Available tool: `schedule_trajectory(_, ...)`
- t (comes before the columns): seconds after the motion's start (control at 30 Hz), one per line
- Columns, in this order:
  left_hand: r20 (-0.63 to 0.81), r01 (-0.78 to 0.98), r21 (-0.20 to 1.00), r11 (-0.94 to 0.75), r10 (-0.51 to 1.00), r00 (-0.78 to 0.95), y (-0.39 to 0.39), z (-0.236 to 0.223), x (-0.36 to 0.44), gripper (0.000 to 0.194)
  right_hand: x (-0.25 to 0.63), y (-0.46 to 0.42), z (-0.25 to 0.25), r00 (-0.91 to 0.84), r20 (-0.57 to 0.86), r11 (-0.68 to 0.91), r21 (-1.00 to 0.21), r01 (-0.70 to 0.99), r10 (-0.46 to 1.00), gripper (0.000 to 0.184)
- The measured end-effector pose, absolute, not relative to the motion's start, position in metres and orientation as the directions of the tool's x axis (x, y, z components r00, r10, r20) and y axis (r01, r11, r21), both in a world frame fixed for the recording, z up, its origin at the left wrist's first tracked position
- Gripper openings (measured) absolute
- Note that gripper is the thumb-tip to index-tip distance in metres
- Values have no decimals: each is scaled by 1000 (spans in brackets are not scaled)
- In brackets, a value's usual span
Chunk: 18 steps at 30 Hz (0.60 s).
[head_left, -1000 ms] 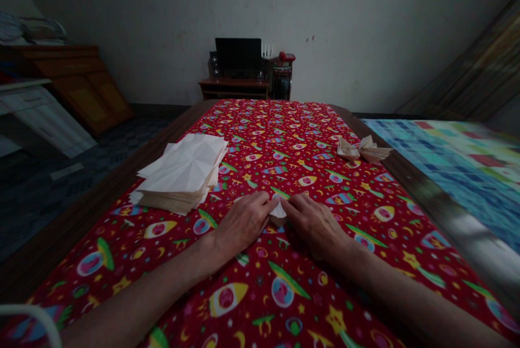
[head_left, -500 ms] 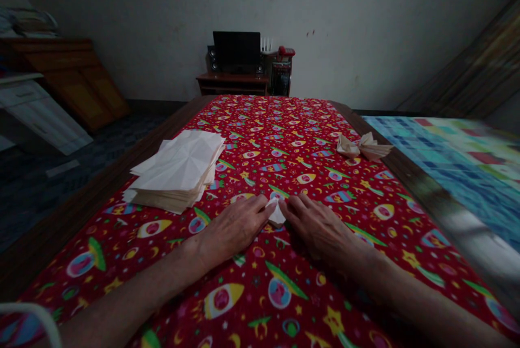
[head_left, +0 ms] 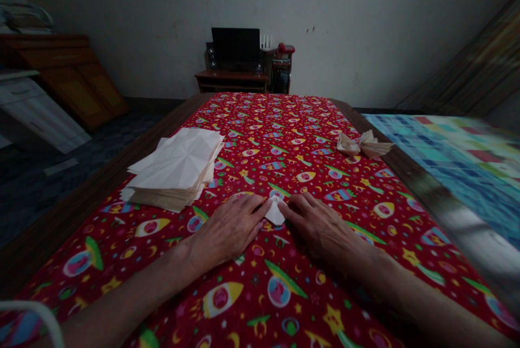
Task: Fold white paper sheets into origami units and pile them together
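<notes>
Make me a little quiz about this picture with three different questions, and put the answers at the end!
1. True or false: the paper stack lies nearer the left hand than the right hand.

2. What do the fingertips touch?
A) a spoon
B) a small white paper
C) a cup

3. Fill the gap: the background colour of the patterned tablecloth is ____.

Key: 1 true; 2 B; 3 red.

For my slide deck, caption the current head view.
Left hand and right hand touch a small folded paper on a red patterned cloth, a paper stack lying to the left.
</notes>
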<state>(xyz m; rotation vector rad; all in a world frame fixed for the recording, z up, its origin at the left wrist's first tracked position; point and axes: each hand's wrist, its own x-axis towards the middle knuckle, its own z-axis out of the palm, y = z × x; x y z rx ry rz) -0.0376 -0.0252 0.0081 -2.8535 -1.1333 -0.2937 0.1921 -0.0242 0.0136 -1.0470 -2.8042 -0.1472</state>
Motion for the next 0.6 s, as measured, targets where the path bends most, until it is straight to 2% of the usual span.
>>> schedule_trajectory(0.27,136,705,8,-709,700,701,-21,12,-33,44,186,-17,13,-721,139,715,100,692,679,53)
schedule_trajectory(0.4,135,722,-30,-692,712,689,-19,12,-31,42,179,-14,18,-671,63,659,140,739,739,46)
schedule_trajectory(0.6,132,741,-57,-670,730,670,-18,15,-28,41,174,-14,22,-617,8,607,164,777,787,49)
